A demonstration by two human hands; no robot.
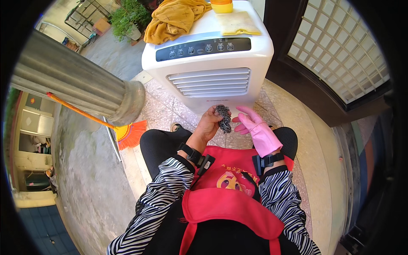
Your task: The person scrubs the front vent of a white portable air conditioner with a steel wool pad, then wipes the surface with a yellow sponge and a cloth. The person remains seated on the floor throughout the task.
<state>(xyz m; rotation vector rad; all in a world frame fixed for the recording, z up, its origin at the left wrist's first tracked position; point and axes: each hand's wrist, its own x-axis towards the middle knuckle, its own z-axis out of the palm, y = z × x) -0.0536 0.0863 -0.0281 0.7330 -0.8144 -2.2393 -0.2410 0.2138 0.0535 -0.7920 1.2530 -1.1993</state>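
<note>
My bare left hand (208,122) pinches a grey steel wool scourer (224,118) between thumb and fingers, in front of a white air cooler (231,65). A pink rubber glove (263,137) covers my right hand (255,129); its fingers are apart and point towards the scourer, holding nothing. On top of the cooler lie a crumpled mustard-yellow cloth (177,20) and a pale yellow cleaning pad (239,24). Behind the pad stands a yellow container with an orange upper part (222,5), partly cut off by the picture's edge.
At the left an orange-bristled broom (130,134) leans near a fluted column (79,73). A dark-framed lattice door (334,54) is at the right. A potted plant (130,19) stands beyond the column. The red apron (220,165) covers my lap.
</note>
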